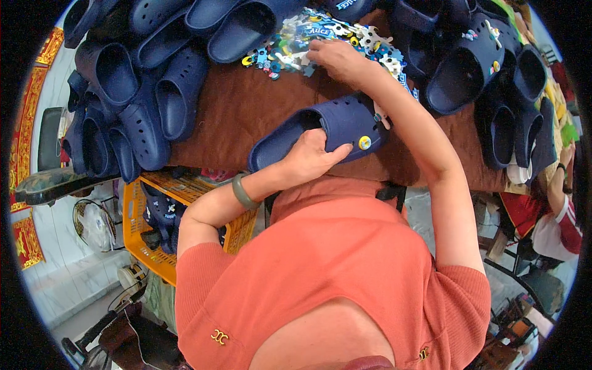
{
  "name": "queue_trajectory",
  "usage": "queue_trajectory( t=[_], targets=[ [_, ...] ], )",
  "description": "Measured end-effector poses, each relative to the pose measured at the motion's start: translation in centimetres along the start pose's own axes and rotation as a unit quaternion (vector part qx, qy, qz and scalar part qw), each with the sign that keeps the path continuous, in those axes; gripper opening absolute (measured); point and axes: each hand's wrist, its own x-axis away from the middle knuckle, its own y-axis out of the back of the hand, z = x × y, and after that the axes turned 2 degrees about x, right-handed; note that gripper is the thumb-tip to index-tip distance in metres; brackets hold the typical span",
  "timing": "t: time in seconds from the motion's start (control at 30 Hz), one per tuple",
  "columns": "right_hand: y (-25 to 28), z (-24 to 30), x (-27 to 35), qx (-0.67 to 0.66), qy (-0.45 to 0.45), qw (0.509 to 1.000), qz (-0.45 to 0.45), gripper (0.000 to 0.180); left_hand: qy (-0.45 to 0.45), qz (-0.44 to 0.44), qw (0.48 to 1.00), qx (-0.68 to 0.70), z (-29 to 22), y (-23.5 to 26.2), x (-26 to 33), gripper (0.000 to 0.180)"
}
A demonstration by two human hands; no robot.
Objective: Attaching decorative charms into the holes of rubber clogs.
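A navy blue clog lies on the brown cloth in front of me, its toe pointing right. My left hand grips it at the opening, the thumb over the upper and the fingers inside the shoe, partly hidden. A round yellow charm is fixed in the side of the upper, and a pale charm sits near the toe, partly behind my right forearm. Beyond the clog, my right hand reaches into a heap of colourful shoe charms. Its fingers are bent together; anything between them is hidden.
Many navy clogs crowd the left of the brown cloth. More stand at the right, including a decorated clog. Below the table's left edge is an orange crate holding clogs. Another person's arm shows at far right.
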Motion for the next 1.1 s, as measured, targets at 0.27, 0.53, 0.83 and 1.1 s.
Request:
queue_trajectory(
  t=[0.27, 0.53, 0.83, 1.1],
  targets=[
    [-0.1, -0.5, 2.5, -0.031, -0.086, 0.996, 0.001, 0.021, -0.006, 0.006, 1.000, 0.012, 0.0, 0.0, -0.1, 0.037],
    [0.7, -0.4, 3.6, 0.105, -0.034, 0.994, -0.024, 0.013, -0.011, 0.003, 1.000, -0.004, -0.5, 0.0, -0.1, 0.038],
    [6.9, 5.0, 11.4, -0.174, -0.207, 0.953, -0.136, 0.011, 0.041, 0.020, 0.999, -0.002, -0.4, 0.4, -0.1, 0.039],
    [3.1, 2.6, 9.3, 0.135, -0.214, 0.960, -0.119, 0.022, -0.005, 0.008, 1.000, 0.010, -0.7, 0.0, -0.2, 0.037]
  ],
)
